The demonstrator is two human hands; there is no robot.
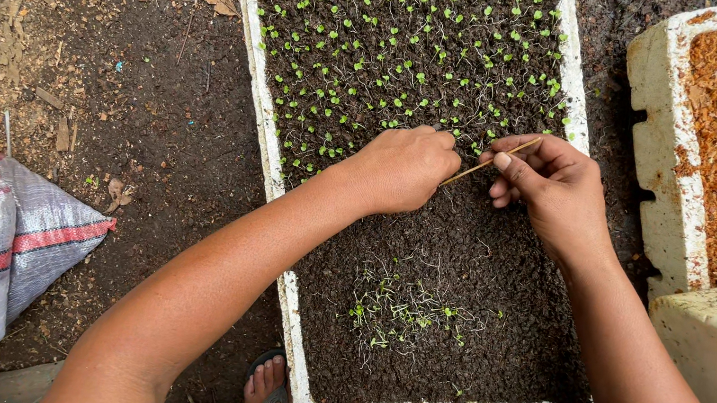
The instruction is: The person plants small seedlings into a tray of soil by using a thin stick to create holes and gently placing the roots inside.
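Seedling pricking-out: right hand (557, 190) pinches a thin wooden stick (489, 163) over the white foam seedling tray (266, 134), left hand (402, 168) fingers curled closed among sprouts (401, 55); lifting each gently by its roots seems best.

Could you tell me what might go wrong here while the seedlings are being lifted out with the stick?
1. The thin stick in the right hand works right beside the dense standing seedlings; a slip could snap stems.
2. The left hand rests on the soil at the row's edge and might flatten sprouts.
3. The pulled seedlings lie bare-rooted on the soil and may dry out.
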